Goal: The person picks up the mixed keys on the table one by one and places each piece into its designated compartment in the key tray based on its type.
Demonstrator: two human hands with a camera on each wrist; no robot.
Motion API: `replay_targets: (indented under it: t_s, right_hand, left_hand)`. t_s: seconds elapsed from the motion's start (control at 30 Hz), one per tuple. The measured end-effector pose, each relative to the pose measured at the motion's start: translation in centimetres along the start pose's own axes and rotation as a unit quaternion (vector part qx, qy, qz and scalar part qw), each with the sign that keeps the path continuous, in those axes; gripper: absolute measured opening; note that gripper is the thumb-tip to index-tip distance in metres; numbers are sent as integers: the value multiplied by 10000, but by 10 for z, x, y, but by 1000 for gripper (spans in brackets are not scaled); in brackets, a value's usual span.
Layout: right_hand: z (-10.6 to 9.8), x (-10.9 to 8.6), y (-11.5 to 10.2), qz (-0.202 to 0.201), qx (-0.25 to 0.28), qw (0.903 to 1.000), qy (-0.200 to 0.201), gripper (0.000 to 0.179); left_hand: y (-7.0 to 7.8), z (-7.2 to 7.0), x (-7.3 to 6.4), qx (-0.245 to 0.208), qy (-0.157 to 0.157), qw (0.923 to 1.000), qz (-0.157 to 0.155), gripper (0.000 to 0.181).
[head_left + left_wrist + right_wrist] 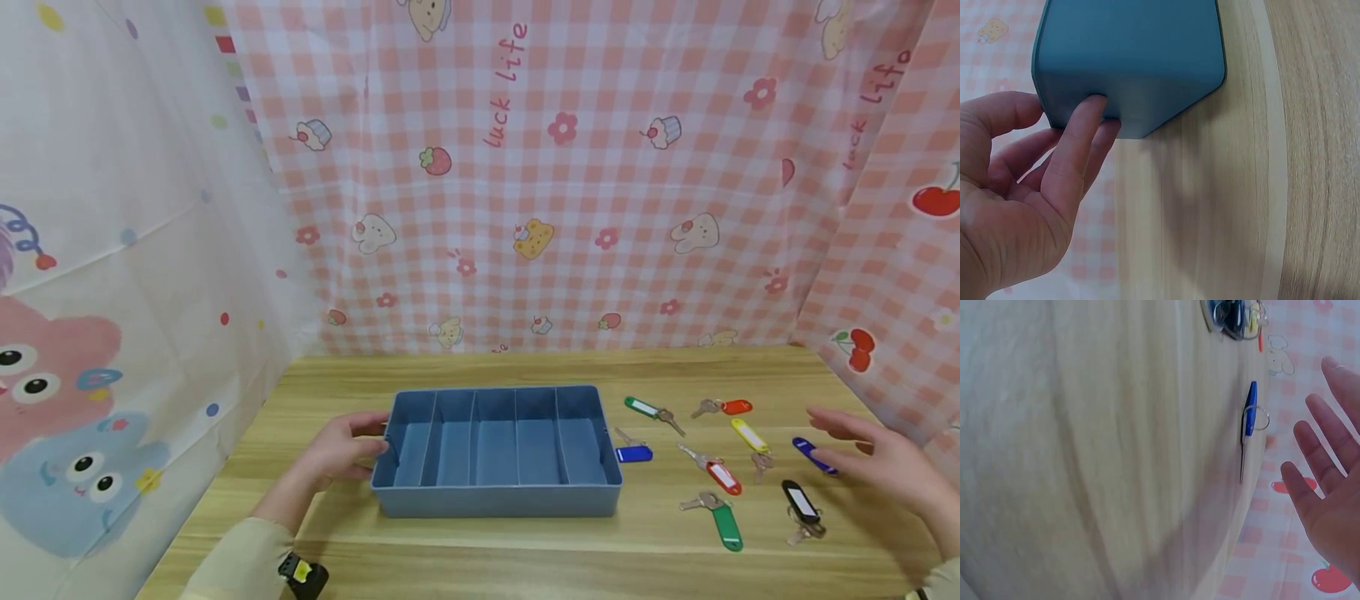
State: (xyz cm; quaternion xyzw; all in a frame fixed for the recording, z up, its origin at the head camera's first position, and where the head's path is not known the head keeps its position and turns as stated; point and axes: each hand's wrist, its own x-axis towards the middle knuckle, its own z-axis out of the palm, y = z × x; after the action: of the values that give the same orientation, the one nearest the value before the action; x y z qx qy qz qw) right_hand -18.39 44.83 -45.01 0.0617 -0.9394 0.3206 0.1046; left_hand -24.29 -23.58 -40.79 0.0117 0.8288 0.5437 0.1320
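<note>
At the left end of a blue-grey box with several compartments (495, 502), my left hand (341, 450) touches the end wall with its fingertips. The left wrist view shows the fingers (1072, 147) against the outside of that wall. My right hand (881, 458) is over the right side of the table, fingers spread and holding nothing. Just below it lies a blue-tagged key (806, 450), seen edge-on in the right wrist view and apart from the fingers. Near this hand are also a black-tagged key (801, 501) and a yellow-tagged key (748, 435).
Other tagged keys lie between box and right hand: green (642, 407), orange-red (737, 407), blue (634, 454) close to the box's right end, red (723, 477) and green (727, 527). Patterned cloths (555, 192) hang behind and beside the wooden table (495, 550).
</note>
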Motion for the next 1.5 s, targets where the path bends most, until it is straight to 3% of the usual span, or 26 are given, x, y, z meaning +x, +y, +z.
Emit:
replay_targets:
  t_s: [0.5,0.87,1.2,1.5]
  right_hand:
    - [-2,-6,30,-278,-59,9994,-218,43]
    - [1,-2,42,-1228,635,9895,-427,37]
    - [5,-5,42,-1252,803,9887,-199,42]
    - [6,-5,45,-1456,643,9872,-86,43]
  left_hand:
    - [-1,5,1,-47,-1,10000,47,51]
    - [1,7,1,37,-86,9999,80,51]
    - [3,9,1,43,-99,9999,109,51]
    - [6,9,2,131,-177,9998,24,53]
